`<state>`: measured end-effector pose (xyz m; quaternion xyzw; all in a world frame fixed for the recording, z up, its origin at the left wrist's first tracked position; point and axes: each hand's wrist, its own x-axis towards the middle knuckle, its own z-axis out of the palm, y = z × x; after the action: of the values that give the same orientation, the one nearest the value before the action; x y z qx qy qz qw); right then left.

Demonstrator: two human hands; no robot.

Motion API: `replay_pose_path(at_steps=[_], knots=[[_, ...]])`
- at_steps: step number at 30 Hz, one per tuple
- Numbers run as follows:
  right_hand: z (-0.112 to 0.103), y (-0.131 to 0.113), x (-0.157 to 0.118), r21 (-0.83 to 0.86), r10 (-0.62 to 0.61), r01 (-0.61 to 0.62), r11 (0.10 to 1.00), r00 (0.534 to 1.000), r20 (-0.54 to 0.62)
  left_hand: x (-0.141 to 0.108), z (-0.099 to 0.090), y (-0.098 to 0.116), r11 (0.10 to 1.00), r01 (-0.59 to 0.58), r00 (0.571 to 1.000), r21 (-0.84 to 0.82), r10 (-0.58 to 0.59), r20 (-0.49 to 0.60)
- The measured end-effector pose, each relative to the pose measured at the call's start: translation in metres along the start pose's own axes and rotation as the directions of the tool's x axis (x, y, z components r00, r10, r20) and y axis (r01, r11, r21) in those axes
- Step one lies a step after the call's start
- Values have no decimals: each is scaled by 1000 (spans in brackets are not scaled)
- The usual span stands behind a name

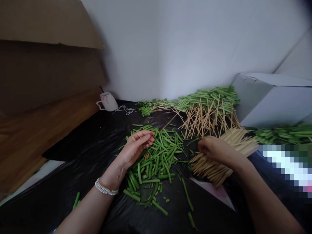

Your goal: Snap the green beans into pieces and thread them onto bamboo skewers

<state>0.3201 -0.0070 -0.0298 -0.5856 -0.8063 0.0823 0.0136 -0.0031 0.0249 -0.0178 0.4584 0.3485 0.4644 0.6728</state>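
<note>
My left hand (137, 146) lies palm down with its fingers curved, at the upper edge of a loose heap of cut green stalks (156, 165), and shows nothing held. A pearl-like bead bracelet (104, 187) circles my left wrist. My right hand (212, 148) is curled just above a fanned mass of thin wooden skewers (209, 170), and its fingertips are hidden. Whether it pinches anything, I cannot tell. Behind both hands, more skewers (204, 118) lie crossed over bundled green stalks (209, 99). Another green heap (282, 135) sits at the right.
A black plastic sheet (80, 169) covers the work surface. A white mug (107, 101) and a tangle of thin thread (124, 110) stand at the back left. A wooden surface (41, 136) and cardboard (48, 55) lie left, a white box (270, 100) right, with a wall behind.
</note>
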Motion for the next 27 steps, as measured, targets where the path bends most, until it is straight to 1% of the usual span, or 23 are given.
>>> replay_pose_path(at_steps=[4, 8, 10, 12, 13, 16, 19, 22, 24, 26, 27], knots=[[3, -6, 1, 22, -57, 58, 998, 998, -34, 0, 0, 0, 1000, 2, 1000, 8, -2, 3], [2, -21, 2, 102, -115, 122, 987, 991, -71, 0, 0, 0, 999, 3, 1000, 32, -3, -9], [1, -30, 3, 136, -148, 159, 978, 985, -88, 1, 0, -1, 995, -6, 1000, 98, 8, -19], [1, -37, 4, 168, -191, 207, 964, 976, -104, 2, -1, -2, 973, -37, 999, 229, 44, -25], [1, -40, 5, 185, -208, 227, 956, 971, -113, 2, -1, -2, 948, -60, 997, 314, 71, -23], [3, -49, 6, 230, -237, 264, 937, 962, -138, 3, -3, -2, 813, -119, 990, 570, 142, 3], [4, -57, 5, 247, -244, 284, 927, 953, -179, 2, -5, -3, 658, -165, 983, 735, 166, 72], [6, -66, 4, 195, -221, 262, 945, 953, -209, -1, -5, -5, 494, -238, 971, 836, 120, 205], [7, -72, 4, 136, -192, 226, 965, 956, -222, -4, -3, -6, 343, -307, 950, 888, 64, 305], [10, -75, 4, 95, -176, 205, 974, 952, -249, -8, -1, -6, 200, -363, 930, 910, 18, 367], [11, -76, 4, 87, -181, 210, 974, 947, -266, -9, 0, -6, 151, -380, 923, 913, 1, 384]])
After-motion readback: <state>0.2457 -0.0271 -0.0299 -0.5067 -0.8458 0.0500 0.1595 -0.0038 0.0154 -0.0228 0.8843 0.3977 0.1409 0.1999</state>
